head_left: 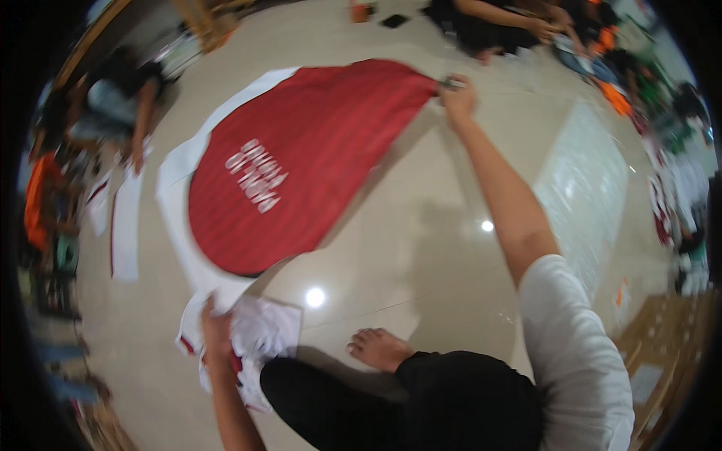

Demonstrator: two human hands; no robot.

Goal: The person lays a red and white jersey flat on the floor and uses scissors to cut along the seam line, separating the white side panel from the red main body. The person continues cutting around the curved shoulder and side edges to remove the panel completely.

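A large red and white cloth piece (316,150), with white lettering on its red part, is stretched out over the tiled floor. My right hand (457,101), at the end of an outstretched arm, is closed on its far right corner. Something small, dark and shiny shows at those fingers; I cannot make out what it is. My left hand (216,331) is closed on the white edge at the cloth's near left end. Just beside and beneath the left hand lies a heap of white cloth pieces (267,327) with some dark red parts.
A clear plastic sheet (583,188) lies on the right. Near right is a cardboard box (665,353). White cloth strips (126,225) lie at the left. Other people sit along both sides and at the back. A dark flat object (394,21) lies at the far side. My bare foot (380,349) is close by.
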